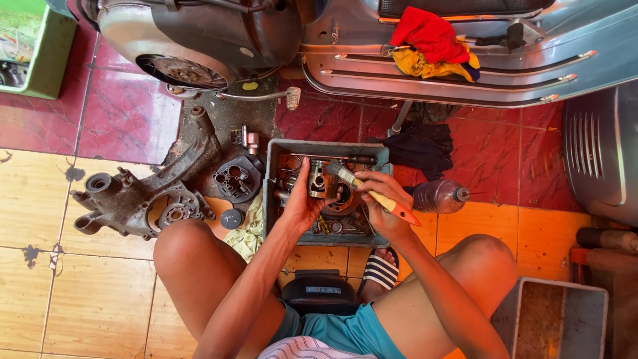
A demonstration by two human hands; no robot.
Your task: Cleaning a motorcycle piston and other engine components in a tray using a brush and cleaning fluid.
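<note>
Over the grey tray (272,193), the left hand (300,203) grips a piston (321,181) while the right hand (384,199) clasps a paintbrush (372,193) against it. Cleaning looks midway: grimy parts remain in the tray, and the crankcase (143,199) left of it is untouched.

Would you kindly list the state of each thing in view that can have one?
Left hand: closed around the piston.
Piston: held above the tray.
Right hand: gripping the paintbrush.
Paintbrush: bristles against the piston.
Grey tray: full of parts.
Plastic bottle: lying on its side.
Engine casing: off, on the floor.

tiled floor (66,286), grey tray (274,193), engine casing (143,199)
</note>
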